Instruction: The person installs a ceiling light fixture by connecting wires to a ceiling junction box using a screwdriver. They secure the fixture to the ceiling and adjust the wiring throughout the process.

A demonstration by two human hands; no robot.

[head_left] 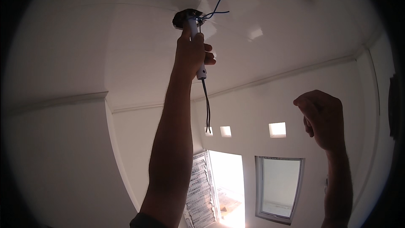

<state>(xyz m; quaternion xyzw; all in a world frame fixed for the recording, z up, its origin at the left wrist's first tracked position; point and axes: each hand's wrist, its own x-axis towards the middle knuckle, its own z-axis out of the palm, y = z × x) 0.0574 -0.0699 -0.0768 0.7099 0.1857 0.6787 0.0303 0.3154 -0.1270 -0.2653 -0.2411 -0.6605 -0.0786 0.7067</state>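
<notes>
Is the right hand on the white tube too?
No, only the left hand grips the white tube; the right hand is held well apart from it.

left arm (171, 143) stretched up, left hand (192, 52) closed in a grip, right hand (325, 118) lower, fingers (311, 106) curled inward

Glossy pale ceiling (126, 55), blurry light patches reflected. Narrow trim (278, 76) along top of pale far wall (249, 105). Three small square openings (277, 130) in row, brightly lit. Below, tall opening (228, 173) flooded with daylight, print-covered panel (200, 190) beside it; framed window (280, 185) farther right, dimmer.
</notes>
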